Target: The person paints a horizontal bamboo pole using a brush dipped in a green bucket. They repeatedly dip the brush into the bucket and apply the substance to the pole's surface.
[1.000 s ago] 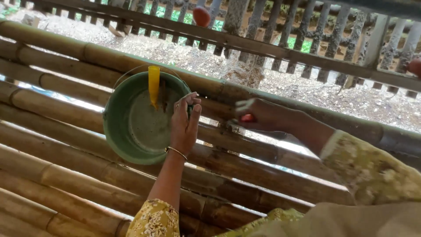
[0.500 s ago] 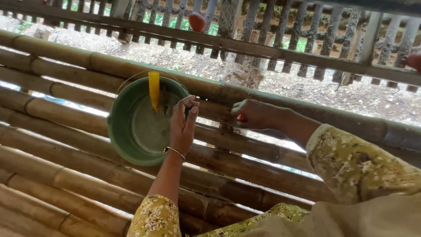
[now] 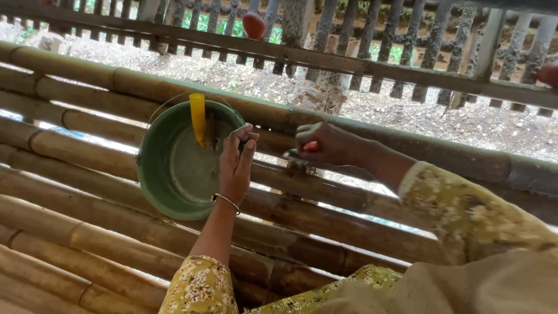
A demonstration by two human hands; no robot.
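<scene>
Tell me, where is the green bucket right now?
In the head view the green bucket sits left of centre on the bamboo poles, its right rim gripped by the left hand, a yellow stick standing inside it.

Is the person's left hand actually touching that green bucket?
Touching. In the head view the left hand is closed over the near rim of the green bucket, fingers curled on its edge with no gap, beside the yellow handle grip.

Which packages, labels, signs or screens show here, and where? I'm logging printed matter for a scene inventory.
None in view: no package, label, sign or screen.
Green bucket: round, on the bamboo floor, a yellow handle grip on its wire bail, left hand at its rim.
Right hand: closed round a small red-orange thing.
</scene>
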